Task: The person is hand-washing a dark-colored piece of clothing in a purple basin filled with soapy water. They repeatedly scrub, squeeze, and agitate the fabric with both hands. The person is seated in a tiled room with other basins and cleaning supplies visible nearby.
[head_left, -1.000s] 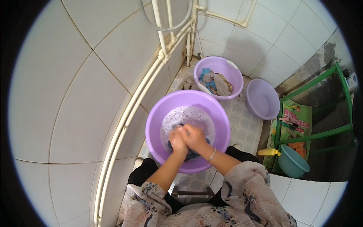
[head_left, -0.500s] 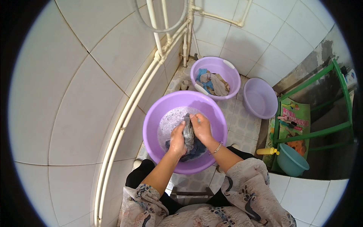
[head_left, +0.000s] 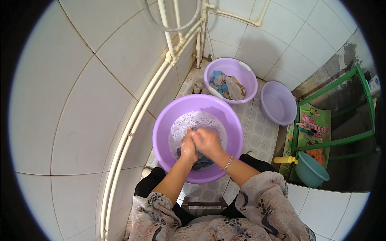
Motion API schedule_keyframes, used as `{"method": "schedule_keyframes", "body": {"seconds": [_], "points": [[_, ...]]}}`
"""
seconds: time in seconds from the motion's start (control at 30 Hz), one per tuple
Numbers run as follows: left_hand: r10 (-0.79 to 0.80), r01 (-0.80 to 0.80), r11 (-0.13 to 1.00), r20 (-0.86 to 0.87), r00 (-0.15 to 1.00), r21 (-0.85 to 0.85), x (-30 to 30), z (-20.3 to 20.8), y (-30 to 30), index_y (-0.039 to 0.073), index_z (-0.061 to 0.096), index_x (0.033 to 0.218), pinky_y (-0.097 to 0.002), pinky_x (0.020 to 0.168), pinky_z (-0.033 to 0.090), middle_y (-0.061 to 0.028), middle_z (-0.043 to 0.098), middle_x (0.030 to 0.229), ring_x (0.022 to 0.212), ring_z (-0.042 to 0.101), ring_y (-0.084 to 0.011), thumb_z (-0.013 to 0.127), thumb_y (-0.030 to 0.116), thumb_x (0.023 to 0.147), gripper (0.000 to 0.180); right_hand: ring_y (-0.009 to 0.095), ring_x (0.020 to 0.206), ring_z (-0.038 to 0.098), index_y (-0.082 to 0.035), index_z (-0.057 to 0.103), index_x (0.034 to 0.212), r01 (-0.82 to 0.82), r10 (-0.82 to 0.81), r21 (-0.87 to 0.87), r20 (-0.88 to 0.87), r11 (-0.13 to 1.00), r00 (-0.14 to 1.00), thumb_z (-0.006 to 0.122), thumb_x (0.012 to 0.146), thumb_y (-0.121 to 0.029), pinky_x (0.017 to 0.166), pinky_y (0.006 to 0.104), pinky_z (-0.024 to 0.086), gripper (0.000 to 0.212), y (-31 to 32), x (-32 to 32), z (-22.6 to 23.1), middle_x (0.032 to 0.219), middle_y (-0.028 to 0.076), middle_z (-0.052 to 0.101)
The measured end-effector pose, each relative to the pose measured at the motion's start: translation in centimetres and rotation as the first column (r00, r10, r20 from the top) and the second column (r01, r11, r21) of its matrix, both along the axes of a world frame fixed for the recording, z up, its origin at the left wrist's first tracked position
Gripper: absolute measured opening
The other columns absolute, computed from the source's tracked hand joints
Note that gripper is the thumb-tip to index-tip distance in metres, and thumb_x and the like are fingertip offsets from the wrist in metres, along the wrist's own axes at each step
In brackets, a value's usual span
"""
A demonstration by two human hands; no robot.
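Both hands work over a large purple basin (head_left: pixel 161 120) of foamy water (head_left: pixel 201 118). My left hand (head_left: pixel 187 146) is closed round a dark grey wet cloth (head_left: pixel 202 163), whose lower part lies in the suds beneath my wrists. Pressed against it, my right hand (head_left: pixel 208 142) is curled in a fist and slightly blurred by motion. Between the two hands the cloth is mostly hidden; only a small bit shows past the fingertips. A bracelet (head_left: pixel 228 162) circles my right wrist.
Beyond my basin stands another purple basin (head_left: pixel 251 86) holding blue and beige clothes (head_left: pixel 229 86). A paler purple basin (head_left: pixel 278 103) sits to its right. At right are a green metal frame (head_left: pixel 335 140), a teal bowl (head_left: pixel 309 170) and a yellow bottle (head_left: pixel 284 160). Pipes (head_left: pixel 132 124) run along the left wall.
My right hand has swung left and down across my left hand, its fingers now curled tighter. The grey cloth that stood out between the hands is now mostly covered.
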State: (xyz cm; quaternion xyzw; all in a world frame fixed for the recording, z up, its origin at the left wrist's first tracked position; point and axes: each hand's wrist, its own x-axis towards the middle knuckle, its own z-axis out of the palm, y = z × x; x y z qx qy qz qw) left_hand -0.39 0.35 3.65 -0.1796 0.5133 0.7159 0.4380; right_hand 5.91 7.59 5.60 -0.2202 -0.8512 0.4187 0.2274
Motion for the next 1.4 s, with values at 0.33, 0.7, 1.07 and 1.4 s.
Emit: {"method": "schedule_keyframes", "body": {"seconds": [0.33,0.7,1.07,1.4], "points": [[0.12,-0.113,0.969,-0.017,0.993,0.222,-1.5,-0.3,-0.3,0.0,0.051,0.111,-0.0417,0.075,0.053,-0.0159,0.059,0.102,0.086,0.062,-0.0279,0.062,0.019,0.086,0.033,0.011,0.076,0.054,-0.002,0.06,0.084,0.167,-0.261,-0.49,-0.131,0.855,0.956,0.06,0.087,-0.024,0.071,0.0283,0.045,0.021,1.3,-0.1,1.0,0.073,0.005,0.06],[-0.057,0.032,0.991,-0.202,0.978,-0.127,0.7,-0.1,-0.1,0.006,0.056,0.112,-0.0337,0.074,0.049,-0.0097,0.059,0.099,0.087,0.058,-0.019,0.049,0.054,0.089,0.054,0.033,0.056,0.056,-0.006,0.055,0.067,0.001,0.015,0.178,-0.087,0.984,0.996,0.065,0.079,-0.02,0.051,0.0412,0.044,0.02,-0.4,0.2,-0.3,0.062,0.016,0.054],[-0.02,0.005,0.95,0.044,0.999,0.311,-1.7,2.5,-0.8,-0.002,0.051,0.117,-0.0457,0.091,0.046,-0.0193,0.057,0.111,0.103,0.057,-0.0322,0.06,0.023,0.085,0.042,0.008,0.061,0.043,-0.001,0.059,0.085,0.234,-0.332,-0.448,-0.152,0.863,0.931,0.061,0.088,-0.024,0.055,0.0269,0.039,0.023,5.9,-0.5,-2.0,0.066,0.0,0.052],[0.063,-0.069,0.991,0.061,0.996,0.113,1.2,-2.2,0.5,0.006,0.054,0.104,-0.0387,0.077,0.048,-0.0108,0.06,0.093,0.086,0.058,-0.0217,0.048,0.049,0.092,0.045,0.033,0.053,0.054,-0.004,0.053,0.066,-0.025,0.018,0.075,0.09,0.997,0.996,0.063,0.08,-0.018,0.051,0.0399,0.044,0.023,-0.8,0.5,0.4,0.061,0.016,0.056]]}}
